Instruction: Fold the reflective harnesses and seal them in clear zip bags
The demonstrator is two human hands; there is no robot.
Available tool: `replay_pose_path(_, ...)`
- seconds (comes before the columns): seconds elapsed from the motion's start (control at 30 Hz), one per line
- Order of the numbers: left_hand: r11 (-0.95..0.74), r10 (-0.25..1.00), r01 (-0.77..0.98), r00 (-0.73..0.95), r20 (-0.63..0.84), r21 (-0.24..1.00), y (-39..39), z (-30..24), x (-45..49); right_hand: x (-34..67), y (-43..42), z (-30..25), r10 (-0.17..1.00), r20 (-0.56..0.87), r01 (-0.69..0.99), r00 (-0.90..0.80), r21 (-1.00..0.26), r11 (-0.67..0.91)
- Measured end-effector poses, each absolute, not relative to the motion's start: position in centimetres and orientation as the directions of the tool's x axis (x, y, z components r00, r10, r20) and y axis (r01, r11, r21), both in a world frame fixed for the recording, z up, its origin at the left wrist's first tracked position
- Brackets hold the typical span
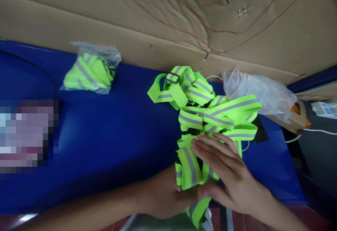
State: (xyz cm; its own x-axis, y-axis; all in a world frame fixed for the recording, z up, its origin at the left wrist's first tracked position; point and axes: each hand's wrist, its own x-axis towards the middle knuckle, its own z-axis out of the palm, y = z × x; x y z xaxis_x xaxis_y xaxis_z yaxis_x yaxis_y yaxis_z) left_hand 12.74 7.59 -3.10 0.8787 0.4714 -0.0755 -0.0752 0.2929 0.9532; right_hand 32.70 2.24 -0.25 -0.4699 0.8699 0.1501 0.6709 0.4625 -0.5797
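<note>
My left grip [167, 194] and right grip [231, 176] are bare hands. Each adjoins a bare, tapering forearm [92, 204]. The right grip has slender fingers [214, 157].

Brown wall [79, 17], blue tabletop [118, 129], reddish tiled floor [240, 220]

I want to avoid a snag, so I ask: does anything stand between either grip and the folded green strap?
Nothing visible does. The left grip holds the folded green strap, and the right grip spreads over its right side; exact contact is unclear. The looser straps lie beyond, toward the brown panel.
</note>
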Motion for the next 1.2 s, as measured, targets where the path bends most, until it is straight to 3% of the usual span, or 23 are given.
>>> replay_pose_path(0.17,0.206,0.320,0.066,0.938,-0.131,0.976,7.9,-3.0,12.8,32.5,1.8,-0.4,0.850,0.053,0.681,-0.524,-0.574,0.455)
replay_pose_path(0.33,0.190,0.349,-0.109,0.936,0.037,0.976,7.2,-4.0,12.2,32.5,1.8,-0.1,0.851,0.022,0.663,-0.524,-0.617,0.424)
replay_pose_path(0.43,0.401,0.163,-0.070,0.987,0.004,0.913,7.1,-4.4,11.9,32.7,2.0,0.0,0.869,0.009,0.635,-0.495,-0.679,0.369)
replay_pose_path(0.5,0.627,0.047,-0.007,0.999,-0.028,0.779,7.1,-4.5,11.9,32.7,2.1,0.0,0.895,0.035,0.604,-0.445,-0.726,0.329)
replay_pose_path(0.57,0.788,-0.003,0.040,0.998,-0.061,0.614,7.0,-4.5,12.0,32.8,2.2,-0.3,0.928,0.083,0.586,-0.362,-0.754,0.296)
replay_pose_path(0.63,0.840,-0.007,0.048,0.997,-0.078,0.540,7.0,-4.4,12.1,32.7,2.3,-0.5,0.954,0.116,0.588,-0.278,-0.764,0.264)
replay_pose_path(0.8,0.790,0.014,0.066,0.992,-0.125,0.609,7.2,-3.9,11.9,32.8,2.3,-0.7,0.970,0.113,0.612,-0.216,-0.758,0.224)
replay_pose_path(0.9,0.773,-0.035,0.123,0.988,-0.152,0.623,7.1,-4.0,11.9,33.4,2.1,-0.5,0.987,0.137,0.625,-0.082,-0.764,0.159)
replay_pose_path(0.97,0.737,-0.004,0.083,0.993,-0.119,0.670,7.0,-4.2,12.0,34.1,1.8,-0.5,0.993,0.120,0.582,0.017,-0.808,0.087)
replay_pose_path(1.1,0.648,0.048,0.006,0.998,-0.048,0.761,7.0,-4.4,12.0,35.0,1.6,-0.6,0.990,-0.124,0.295,0.059,-0.946,-0.136)
replay_pose_path(1.2,0.620,0.014,0.024,0.999,-0.041,0.784,7.1,-4.5,11.9,34.7,2.3,-0.6,0.944,-0.329,0.057,-0.001,-0.943,-0.328)
